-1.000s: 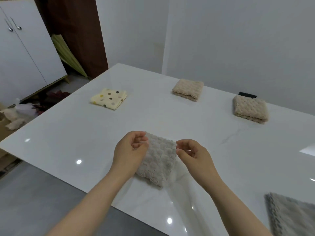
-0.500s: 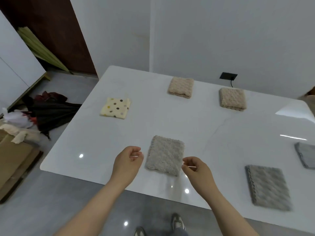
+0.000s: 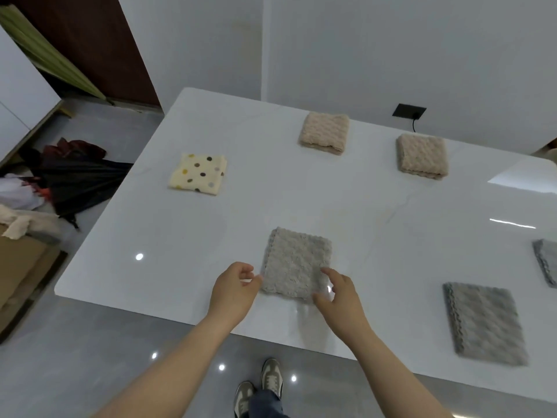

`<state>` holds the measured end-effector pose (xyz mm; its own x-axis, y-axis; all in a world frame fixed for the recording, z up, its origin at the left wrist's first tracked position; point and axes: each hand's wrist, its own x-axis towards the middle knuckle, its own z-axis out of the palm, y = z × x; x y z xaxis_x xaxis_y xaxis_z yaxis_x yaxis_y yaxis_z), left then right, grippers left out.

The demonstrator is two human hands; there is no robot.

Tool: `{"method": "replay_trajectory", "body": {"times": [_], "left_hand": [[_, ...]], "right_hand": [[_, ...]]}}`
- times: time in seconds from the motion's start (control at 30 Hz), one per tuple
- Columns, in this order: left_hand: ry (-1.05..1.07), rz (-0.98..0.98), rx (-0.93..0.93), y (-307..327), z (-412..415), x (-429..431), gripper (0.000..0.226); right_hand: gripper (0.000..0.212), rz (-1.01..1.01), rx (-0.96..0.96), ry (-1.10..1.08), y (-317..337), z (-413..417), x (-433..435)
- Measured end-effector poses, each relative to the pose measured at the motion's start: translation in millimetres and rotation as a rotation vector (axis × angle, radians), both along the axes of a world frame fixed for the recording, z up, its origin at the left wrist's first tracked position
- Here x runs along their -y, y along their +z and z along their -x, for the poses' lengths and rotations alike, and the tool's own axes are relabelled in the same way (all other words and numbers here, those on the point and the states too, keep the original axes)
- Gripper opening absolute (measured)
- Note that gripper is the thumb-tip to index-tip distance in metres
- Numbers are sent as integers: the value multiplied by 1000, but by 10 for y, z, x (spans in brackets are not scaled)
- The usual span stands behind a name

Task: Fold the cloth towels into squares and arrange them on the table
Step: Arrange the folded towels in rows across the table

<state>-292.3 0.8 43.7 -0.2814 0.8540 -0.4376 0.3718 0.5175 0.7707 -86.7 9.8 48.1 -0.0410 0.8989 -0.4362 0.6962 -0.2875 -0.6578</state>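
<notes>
**Folded towel sits between both hands, right fingers on its near corner**

The towel lies flat on the desk, already folded to a near square. It sits just ahead of the fingers and between the two hands. Its slightly longer axis runs away from the person, with the far end leaning a little to the right.

The left hand is just beside the towel's near left corner. Its fingers are loosely curled and appear to hold nothing, and the thumb tip reaches the cloth's edge. The right hand is at the near right corner. Its fingers are spread and relaxed, with the index over the cloth and the thumb along the near edge. Whether they press the cloth or only hover cannot be told. Both hands are about equally near, though the right overlaps the towel more.

By the look of it, this towel is folded and placed, and only a small squaring nudge from either side would be left.

Well ahead of the fingers lie a dotted towel to the left, a beige towel straight on, and a second beige towel to the right. A grey towel lies well to the right of the right hand's fingers, and a second grey towel is cut off by the picture's edge. All five are folded and lie apart from one another.
</notes>
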Motion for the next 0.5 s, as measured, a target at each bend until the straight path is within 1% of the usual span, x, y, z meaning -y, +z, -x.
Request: {"method": "replay_trajectory", "body": {"times": [0.1, 0.17, 0.3, 0.5], "left_hand": [[-6, 32, -31, -118, -54, -111, 37], [-24, 37, -44, -225, -100, -154, 37], [-43, 23, -51, -402, -181, -159, 24], [-42, 40, -78, -502, -86, -93, 14]], "right_hand": [[62, -12, 8, 59, -127, 21, -107], [67, -27, 17, 97, -236, 33, -168], [72, -49, 29, 131, -424, 54, -217], [75, -58, 29, 122, -507, 111, -175]]}}
